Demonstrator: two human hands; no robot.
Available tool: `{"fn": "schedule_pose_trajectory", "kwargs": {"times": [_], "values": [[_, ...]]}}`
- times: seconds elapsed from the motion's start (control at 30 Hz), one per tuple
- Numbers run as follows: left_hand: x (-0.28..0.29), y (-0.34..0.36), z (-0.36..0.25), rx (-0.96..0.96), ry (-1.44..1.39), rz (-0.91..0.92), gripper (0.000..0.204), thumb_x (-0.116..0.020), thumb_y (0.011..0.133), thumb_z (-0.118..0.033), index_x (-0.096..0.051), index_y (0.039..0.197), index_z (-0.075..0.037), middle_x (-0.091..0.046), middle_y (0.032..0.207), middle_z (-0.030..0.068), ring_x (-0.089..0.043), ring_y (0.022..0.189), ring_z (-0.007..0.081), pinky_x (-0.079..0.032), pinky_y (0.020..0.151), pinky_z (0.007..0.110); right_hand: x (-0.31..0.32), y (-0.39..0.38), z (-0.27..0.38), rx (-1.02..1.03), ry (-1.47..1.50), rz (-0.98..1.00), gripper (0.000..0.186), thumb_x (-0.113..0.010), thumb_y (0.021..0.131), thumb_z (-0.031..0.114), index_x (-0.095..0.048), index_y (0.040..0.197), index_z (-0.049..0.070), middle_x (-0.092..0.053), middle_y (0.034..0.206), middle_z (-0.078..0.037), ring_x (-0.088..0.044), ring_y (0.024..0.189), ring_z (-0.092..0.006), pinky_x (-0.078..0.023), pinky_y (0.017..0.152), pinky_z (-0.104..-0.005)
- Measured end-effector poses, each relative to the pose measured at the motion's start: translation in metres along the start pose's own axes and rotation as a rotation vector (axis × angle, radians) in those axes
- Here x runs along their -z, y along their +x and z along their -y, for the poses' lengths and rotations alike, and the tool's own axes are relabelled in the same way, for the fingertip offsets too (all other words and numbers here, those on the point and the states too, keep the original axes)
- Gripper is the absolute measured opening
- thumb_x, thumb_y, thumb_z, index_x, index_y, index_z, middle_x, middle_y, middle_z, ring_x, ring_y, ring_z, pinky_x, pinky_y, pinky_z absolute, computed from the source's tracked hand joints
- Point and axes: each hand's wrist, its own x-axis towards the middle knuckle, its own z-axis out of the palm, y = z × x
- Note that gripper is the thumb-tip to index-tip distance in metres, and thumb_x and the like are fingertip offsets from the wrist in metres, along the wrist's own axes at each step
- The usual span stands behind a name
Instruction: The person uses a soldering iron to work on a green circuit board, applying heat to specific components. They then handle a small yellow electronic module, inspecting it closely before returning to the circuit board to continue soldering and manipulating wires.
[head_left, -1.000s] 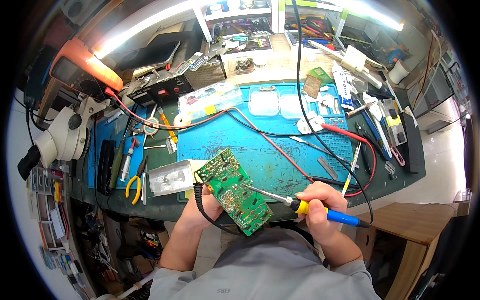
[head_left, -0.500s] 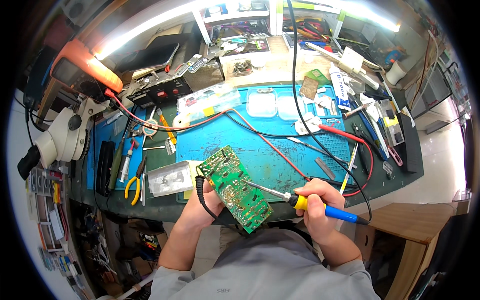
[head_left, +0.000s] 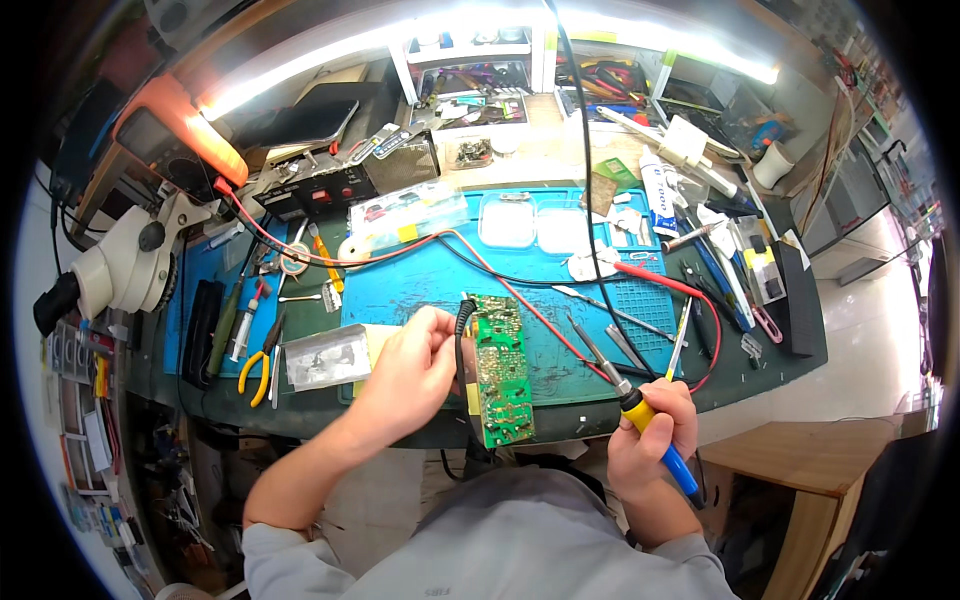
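A long green circuit board (head_left: 503, 372) is turned with its soldered side toward me, close to the bench's front edge. On its left edge my left hand (head_left: 415, 368) is closed, fingertips beside the black cord (head_left: 462, 335) that leaves the board there; the exact finger contact is partly hidden. My right hand (head_left: 655, 430) grips a soldering iron (head_left: 632, 402) by its yellow and blue handle. The iron's tip points up and left, apart from the board, over the blue mat (head_left: 420, 300).
Red and black test leads (head_left: 500, 275) cross the mat from an orange multimeter (head_left: 185, 130). A microscope (head_left: 125, 260) stands at the left, near yellow-handled pliers (head_left: 256, 375). Clear plastic boxes (head_left: 508, 222) lie at the back; tweezers and tools crowd the right.
The board has turned from slanted to nearly upright and shifted right. My left hand has moved up along its edge. The iron's tip has left the board and swung to the right.
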Motion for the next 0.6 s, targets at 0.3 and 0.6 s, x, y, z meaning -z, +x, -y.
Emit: {"fn": "schedule_pose_trajectory", "kwargs": {"times": [0.3, 0.6], "values": [[0.039, -0.027, -0.017, -0.211, 0.204, -0.319, 0.009, -0.056, 0.097, -0.005, -0.059, 0.101, 0.002, -0.064, 0.085, 0.0067, -0.066, 0.074, 0.013, -0.053, 0.058, 0.025, 0.004, -0.002, -0.001, -0.017, -0.007, 0.049, 0.03, -0.051, 0.099, 0.029, -0.059, 0.099, -0.001, -0.049, 0.083, -0.007, -0.041, 0.057, -0.0087, -0.031, 0.043, -0.0207], [0.029, -0.08, -0.013, -0.232, -0.348, -0.131, 0.011, -0.061, 0.096, -0.002, -0.063, 0.105, 0.003, -0.068, 0.098, 0.0104, -0.07, 0.09, 0.0164, -0.059, 0.069, 0.027, -0.011, 0.014, 0.025, 0.116, -0.108, 0.291, 0.047, -0.08, 0.084, 0.023, -0.058, 0.121, 0.001, -0.06, 0.097, -0.012, -0.06, 0.074, -0.0153, -0.05, 0.063, -0.0265]]}}
